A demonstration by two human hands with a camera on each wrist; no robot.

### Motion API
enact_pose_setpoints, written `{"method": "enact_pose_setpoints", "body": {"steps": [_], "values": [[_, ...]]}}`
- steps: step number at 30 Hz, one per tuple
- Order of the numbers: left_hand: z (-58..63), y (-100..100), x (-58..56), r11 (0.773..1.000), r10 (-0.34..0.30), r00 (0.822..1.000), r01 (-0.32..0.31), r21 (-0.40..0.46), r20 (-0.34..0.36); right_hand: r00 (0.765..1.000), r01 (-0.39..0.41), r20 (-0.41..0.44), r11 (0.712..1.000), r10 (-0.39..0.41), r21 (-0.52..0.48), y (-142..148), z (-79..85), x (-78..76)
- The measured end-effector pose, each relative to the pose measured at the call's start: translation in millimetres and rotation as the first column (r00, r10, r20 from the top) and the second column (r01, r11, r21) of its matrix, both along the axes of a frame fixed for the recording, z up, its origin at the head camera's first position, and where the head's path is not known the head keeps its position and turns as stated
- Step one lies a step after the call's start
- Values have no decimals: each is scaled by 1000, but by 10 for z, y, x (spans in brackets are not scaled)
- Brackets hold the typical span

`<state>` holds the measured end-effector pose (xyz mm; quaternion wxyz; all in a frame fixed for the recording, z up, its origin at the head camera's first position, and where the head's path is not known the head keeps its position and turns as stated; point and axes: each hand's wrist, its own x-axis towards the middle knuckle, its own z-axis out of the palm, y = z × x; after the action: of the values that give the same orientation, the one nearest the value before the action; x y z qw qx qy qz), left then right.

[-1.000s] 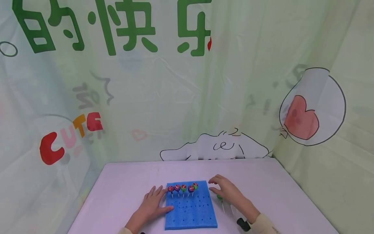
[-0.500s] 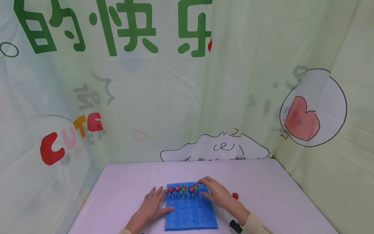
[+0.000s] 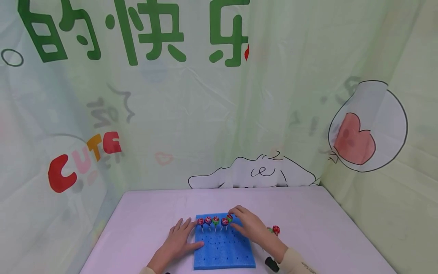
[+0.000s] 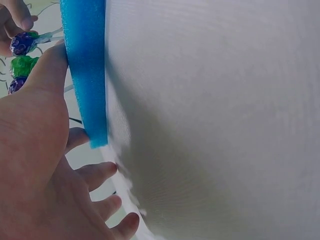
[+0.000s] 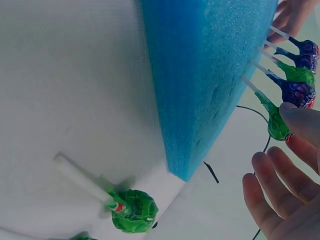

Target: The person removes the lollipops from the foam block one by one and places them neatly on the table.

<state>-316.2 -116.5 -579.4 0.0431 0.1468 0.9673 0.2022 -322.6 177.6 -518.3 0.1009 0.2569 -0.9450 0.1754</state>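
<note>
In the head view a blue foam board [image 3: 224, 253] with rows of small holes stands several wrapped lollipops in its back row. My left hand [image 3: 176, 239] rests at the board's left edge, fingers spread and thumb over the top. My right hand [image 3: 249, 224] is at the right end of the row, its thumb and index finger either side of a green lollipop [image 5: 277, 125] whose stick stands in the foam. Beside that one is a purple lollipop [image 5: 298, 93]. The other right fingers are loosely bent, as the right wrist view shows.
Loose lollipops lie on the pale table right of the board, among them a red one [image 3: 275, 229] and a green one [image 5: 134, 210]. A black object [image 3: 272, 264] sits by the right sleeve. Printed curtains [image 3: 205, 114] surround the table.
My right hand has moved left from beside the board to the green lollipop at the row's end, uncovering the red lollipop on the table. My left hand has stayed in place.
</note>
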Motion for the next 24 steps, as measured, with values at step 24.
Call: {"method": "enact_pose_setpoints", "body": {"steps": [24], "values": [[4, -17, 1, 1000, -9, 1000, 9, 11, -8, 998, 34, -61, 999, -35, -3, -73, -78, -26]]}}
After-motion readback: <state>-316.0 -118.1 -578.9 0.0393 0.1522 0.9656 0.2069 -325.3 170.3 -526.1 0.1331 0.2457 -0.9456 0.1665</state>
